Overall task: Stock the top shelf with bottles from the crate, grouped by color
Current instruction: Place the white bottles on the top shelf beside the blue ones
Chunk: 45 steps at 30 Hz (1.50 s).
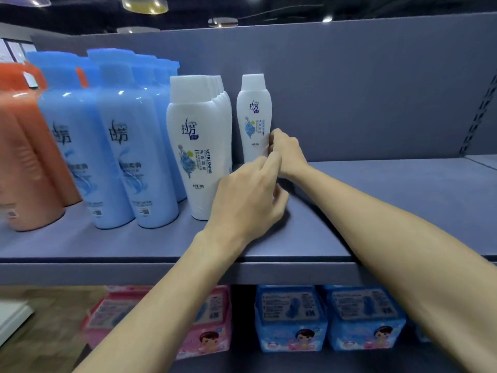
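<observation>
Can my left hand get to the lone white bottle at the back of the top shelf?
Probably yes: the left hand hovers just in front of the lone white plastic bottle, with only the right hand, already touching its side, between them.

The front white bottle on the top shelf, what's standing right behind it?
Behind the front white bottle stands a row of more white bottles; only their cap and shoulder edges show. The front one covers the rest, so their exact number and labels can't be seen.

pink packs (207, 321), blue packs (330, 319) on lower shelf
</observation>
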Each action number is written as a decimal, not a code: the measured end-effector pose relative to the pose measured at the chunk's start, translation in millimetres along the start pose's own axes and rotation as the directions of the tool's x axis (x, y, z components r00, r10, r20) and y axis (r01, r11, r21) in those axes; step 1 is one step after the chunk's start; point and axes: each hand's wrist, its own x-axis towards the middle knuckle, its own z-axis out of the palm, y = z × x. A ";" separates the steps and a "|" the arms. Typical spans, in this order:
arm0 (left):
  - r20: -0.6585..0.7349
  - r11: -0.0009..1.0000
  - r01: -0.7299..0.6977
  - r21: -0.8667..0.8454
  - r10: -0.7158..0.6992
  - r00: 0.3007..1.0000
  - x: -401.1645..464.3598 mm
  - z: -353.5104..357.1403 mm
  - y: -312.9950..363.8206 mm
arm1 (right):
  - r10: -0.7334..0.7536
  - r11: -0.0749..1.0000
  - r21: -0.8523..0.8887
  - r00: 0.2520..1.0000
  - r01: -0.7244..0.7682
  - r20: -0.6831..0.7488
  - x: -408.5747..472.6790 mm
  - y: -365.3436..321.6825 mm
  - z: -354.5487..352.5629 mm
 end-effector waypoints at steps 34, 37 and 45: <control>0.070 0.991 -0.005 0.137 -0.005 0.998 -3.9 -25.3 14.1 | -0.100 0.988 -0.125 0.991 0.089 -0.085 -138.8 -17.8 -107.8; 0.059 0.989 0.004 0.146 -0.013 0.998 -15.1 -38.3 23.0 | -0.122 0.980 -0.171 0.989 0.106 -0.084 -162.3 -21.0 -119.9; 0.006 0.993 -0.042 0.113 0.041 0.999 -50.5 -77.2 38.1 | -0.175 0.962 -0.226 0.982 0.154 -0.076 -205.6 -24.5 -116.7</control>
